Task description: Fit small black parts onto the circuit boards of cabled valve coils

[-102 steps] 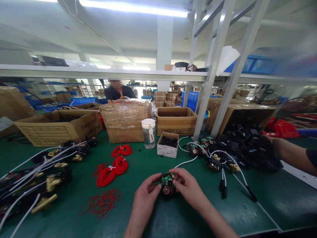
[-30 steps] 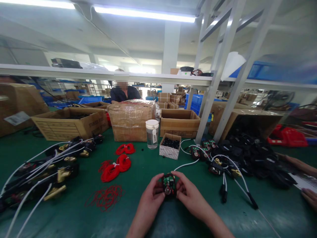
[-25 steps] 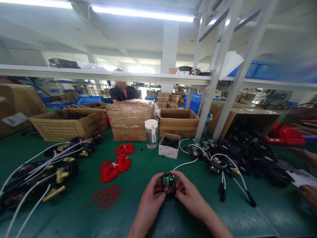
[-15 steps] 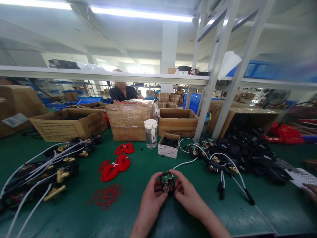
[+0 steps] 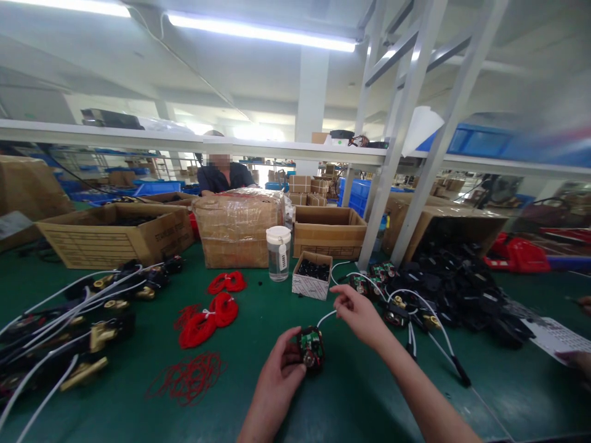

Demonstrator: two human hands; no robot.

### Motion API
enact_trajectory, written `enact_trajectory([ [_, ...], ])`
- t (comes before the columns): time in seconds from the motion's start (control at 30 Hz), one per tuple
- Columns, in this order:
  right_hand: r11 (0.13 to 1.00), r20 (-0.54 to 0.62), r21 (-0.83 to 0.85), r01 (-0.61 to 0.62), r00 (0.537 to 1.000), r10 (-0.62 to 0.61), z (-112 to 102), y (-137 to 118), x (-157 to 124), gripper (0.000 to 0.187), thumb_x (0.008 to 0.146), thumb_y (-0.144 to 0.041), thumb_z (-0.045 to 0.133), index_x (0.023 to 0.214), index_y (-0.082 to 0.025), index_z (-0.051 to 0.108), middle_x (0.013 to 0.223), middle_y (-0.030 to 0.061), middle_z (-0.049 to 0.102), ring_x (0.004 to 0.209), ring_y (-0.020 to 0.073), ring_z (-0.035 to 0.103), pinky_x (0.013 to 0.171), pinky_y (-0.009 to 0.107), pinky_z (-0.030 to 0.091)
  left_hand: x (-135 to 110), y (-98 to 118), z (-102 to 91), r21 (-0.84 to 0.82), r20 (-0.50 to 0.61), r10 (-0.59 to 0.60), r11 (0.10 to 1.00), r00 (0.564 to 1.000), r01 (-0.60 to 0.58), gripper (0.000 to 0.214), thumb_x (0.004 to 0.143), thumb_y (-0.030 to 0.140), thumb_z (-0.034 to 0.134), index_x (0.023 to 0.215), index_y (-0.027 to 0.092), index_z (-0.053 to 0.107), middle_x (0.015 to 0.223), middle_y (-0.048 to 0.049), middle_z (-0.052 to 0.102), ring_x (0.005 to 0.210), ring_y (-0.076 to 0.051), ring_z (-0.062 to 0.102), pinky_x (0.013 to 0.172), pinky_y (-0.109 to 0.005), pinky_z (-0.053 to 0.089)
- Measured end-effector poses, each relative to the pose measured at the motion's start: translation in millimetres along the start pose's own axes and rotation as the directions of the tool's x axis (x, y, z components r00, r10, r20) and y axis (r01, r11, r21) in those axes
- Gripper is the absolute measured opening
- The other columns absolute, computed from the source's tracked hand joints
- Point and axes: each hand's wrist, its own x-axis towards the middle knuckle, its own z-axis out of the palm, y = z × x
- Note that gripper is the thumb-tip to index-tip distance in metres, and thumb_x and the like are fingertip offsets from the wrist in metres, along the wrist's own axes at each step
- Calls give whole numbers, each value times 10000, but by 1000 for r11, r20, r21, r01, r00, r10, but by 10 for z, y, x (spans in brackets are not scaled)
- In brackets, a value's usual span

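Observation:
My left hand (image 5: 276,375) grips a small black housing with a green circuit board (image 5: 311,346) by its left side, thumb in front. The board faces up, with a round metallic part at its lower edge. A white cable (image 5: 327,317) leads from the top of the housing and passes behind my right hand (image 5: 359,315). That hand is off the housing, index finger stretched out and the other fingers loosely bent, with nothing visible in it. Its fingertips are close to the front right corner of a small carton (image 5: 310,288) of small black parts.
Red wire bundles (image 5: 210,326) and black assemblies with brass fittings (image 5: 101,335) lie left. Similar circuit-board units (image 5: 360,284) and a heap of black housings (image 5: 443,283) are right. A lidded cup (image 5: 278,261) stands by larger boxes. Another person's hand (image 5: 577,360) touches a white sheet (image 5: 556,338).
My right hand has let go of the housing and moved up and right toward the small carton. My left hand still holds the housing. The view has shifted slightly.

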Motion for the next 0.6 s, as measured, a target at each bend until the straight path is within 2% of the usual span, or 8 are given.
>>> enact_trajectory([
  [0.13,999,9,-46,24,1000,-23,71,-25,143,257,815,-207,508,1018,-155,658,825,18,617,732,165,594,715,317,497,-32,139,-6,-17,-21,-27,1000,999,26,484,818,413,615,1260,217,618,1038,-71,708,921,-225,673,825,-335,543],
  [0.3,993,56,-93,71,996,-66,206,-108,83,216,815,-180,548,976,-185,692,834,11,622,738,157,587,706,296,479,23,217,30,-20,-82,-96,995,992,95,507,772,520,669,1170,206,672,1002,-68,718,866,-216,671,709,-292,557],
  [0.37,986,85,-135,94,993,-83,219,-150,38,188,807,-154,562,925,-194,704,837,11,618,751,156,580,706,287,467,61,203,15,-15,-88,-92,996,992,91,487,751,516,689,1128,207,696,1045,-75,730,909,-232,679,721,-298,562],
  [0.47,977,134,-185,105,988,-81,230,-178,-31,167,816,-131,570,876,-196,712,835,11,605,759,152,578,704,278,457,109,154,-40,0,-75,-41,999,996,41,437,731,466,710,1076,199,729,1087,-88,747,998,-262,682,822,-338,565],
  [0.6,978,172,-190,86,984,-54,301,-166,-103,161,816,-115,595,857,-206,721,829,6,594,759,147,573,704,270,444,142,159,-89,49,-61,-6,999,998,9,403,735,413,693,1069,193,745,1067,-90,764,995,-268,696,880,-370,556],
])
